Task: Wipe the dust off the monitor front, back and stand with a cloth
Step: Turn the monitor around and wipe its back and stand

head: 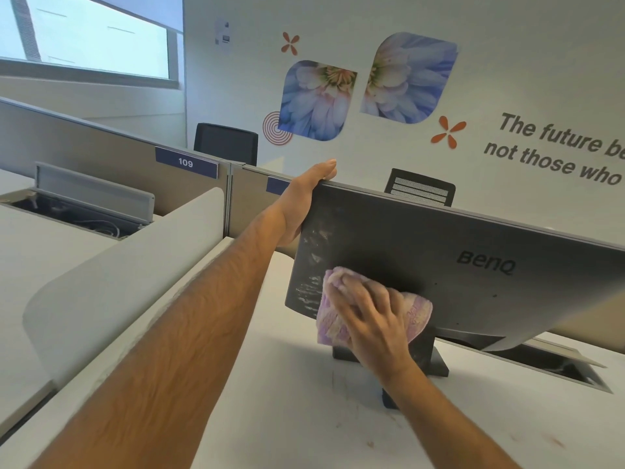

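Observation:
A dark grey monitor (456, 252) stands on the white desk with its back, marked BenQ, turned to me. Pale dust smears streak its left part. My left hand (306, 198) grips the monitor's upper left corner, thumb on the back and fingers hidden behind the front. My right hand (368, 316) presses a purple and cream cloth (338, 319) flat against the lower left of the back. Below the cloth, the black stand (436, 360) shows partly behind my right wrist.
The white desk (287, 401) carries faint marks. An open cable tray (554, 363) lies right of the stand. A curved white divider (128, 265) and grey partitions (101, 147) labelled 109 bound the left. Two black chairs (419, 187) stand beyond the partition.

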{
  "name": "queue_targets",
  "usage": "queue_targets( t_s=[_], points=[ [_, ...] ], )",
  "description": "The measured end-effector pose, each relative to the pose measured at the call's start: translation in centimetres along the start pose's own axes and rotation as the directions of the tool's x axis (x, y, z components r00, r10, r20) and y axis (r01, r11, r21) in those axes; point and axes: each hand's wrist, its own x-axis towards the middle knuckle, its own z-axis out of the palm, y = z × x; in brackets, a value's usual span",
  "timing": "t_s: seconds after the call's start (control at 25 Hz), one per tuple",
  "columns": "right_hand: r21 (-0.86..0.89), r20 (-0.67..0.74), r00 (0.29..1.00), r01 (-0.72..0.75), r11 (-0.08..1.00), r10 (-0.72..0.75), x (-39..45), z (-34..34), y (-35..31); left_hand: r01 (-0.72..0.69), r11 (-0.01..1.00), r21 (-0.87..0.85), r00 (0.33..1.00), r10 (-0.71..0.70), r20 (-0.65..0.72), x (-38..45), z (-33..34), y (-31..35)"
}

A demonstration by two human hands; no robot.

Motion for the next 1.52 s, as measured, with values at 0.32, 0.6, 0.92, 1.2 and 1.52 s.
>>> queue_targets(
  t_s=[0.32, 0.6, 0.92, 1.2, 1.52],
  points=[
    [0.002, 0.056, 0.998, 0.022, 1.0, -0.023, -1.1, 1.3, -1.1, -0.011, 1.0, -0.006, 1.0, 0.011, -0.003, 0.3, 0.0, -0.1],
    [-0.087, 0.241, 0.956, 0.19, 0.978, -0.165, -4.3, 3.6, -2.8, 0.002, 1.0, -0.017, 1.0, -0.002, -0.004, 0.4, -0.1, -0.3],
    [-0.065, 0.143, 0.985, 0.105, 0.992, -0.095, -2.5, 3.6, -3.5, -0.002, 1.0, -0.022, 1.0, 0.002, -0.017, 0.4, -0.1, -0.3],
    [-0.081, 0.202, 0.964, 0.192, 0.978, -0.172, -3.0, 3.9, -4.5, 0.007, 1.0, -0.028, 1.0, -0.007, -0.018, 0.3, 0.0, -0.1],
    [-0.047, 0.431, 0.87, 0.285, 0.957, -0.239, -4.3, 3.4, -4.3, 0.011, 0.999, -0.03, 1.0, -0.011, -0.012, 0.2, 0.0, -0.1]
  ],
)
